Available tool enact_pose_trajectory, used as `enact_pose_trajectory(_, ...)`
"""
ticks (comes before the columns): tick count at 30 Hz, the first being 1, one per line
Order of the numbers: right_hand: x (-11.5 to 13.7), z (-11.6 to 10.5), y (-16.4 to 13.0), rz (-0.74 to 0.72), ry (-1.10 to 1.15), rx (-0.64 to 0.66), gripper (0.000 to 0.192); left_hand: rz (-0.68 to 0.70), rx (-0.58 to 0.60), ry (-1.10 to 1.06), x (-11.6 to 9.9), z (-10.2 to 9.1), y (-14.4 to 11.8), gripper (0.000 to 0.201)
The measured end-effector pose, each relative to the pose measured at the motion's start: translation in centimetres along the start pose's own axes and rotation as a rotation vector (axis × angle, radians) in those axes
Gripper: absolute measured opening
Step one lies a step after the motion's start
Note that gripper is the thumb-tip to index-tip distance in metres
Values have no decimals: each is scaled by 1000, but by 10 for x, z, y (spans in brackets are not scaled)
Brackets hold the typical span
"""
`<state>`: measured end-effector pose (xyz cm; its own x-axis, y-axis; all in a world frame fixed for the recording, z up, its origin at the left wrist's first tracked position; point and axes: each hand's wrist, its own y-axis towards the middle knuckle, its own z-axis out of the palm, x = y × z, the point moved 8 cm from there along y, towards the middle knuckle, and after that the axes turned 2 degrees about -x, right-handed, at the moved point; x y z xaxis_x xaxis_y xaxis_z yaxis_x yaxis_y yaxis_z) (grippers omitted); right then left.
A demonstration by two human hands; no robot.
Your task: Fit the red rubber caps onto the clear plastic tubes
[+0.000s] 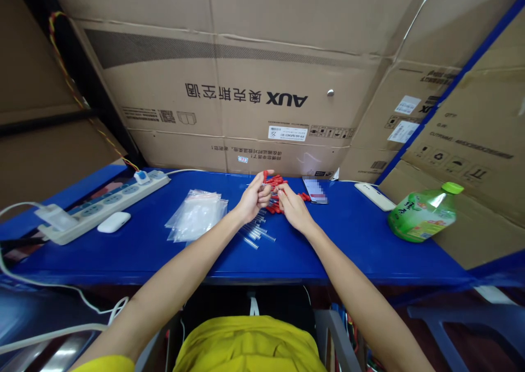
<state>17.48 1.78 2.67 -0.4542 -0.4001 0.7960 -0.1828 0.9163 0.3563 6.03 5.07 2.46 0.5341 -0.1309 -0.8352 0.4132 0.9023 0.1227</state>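
Handling under way on the blue table [348, 254], much apparently left loose.
Clear bags [196, 219] lie flat, seemingly unfilled; the left hand [252, 199] grips a red-ended piece [266, 175], the right hand [294, 208] curls inward (around what, I cannot tell); red pieces [275, 180] heap between and beyond, clear tubes [257, 231] scatter beside the left.

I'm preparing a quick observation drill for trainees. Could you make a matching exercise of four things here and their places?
Things:
1. plastic bags
2. green-capped bottle
3. power strip
4. red pieces

Places:
A. toward the right end of the blue table
B. clustered at the left hand and right hand
C. along the table's left end
D. lying left of the left hand

Pairs: 1-D, 2-A, 3-C, 4-B
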Motion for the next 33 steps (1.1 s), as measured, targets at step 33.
enact_pose_trajectory(33,21,16,-4,-86,-253,-63,65,230,-155,223,-3,11,-10,37)
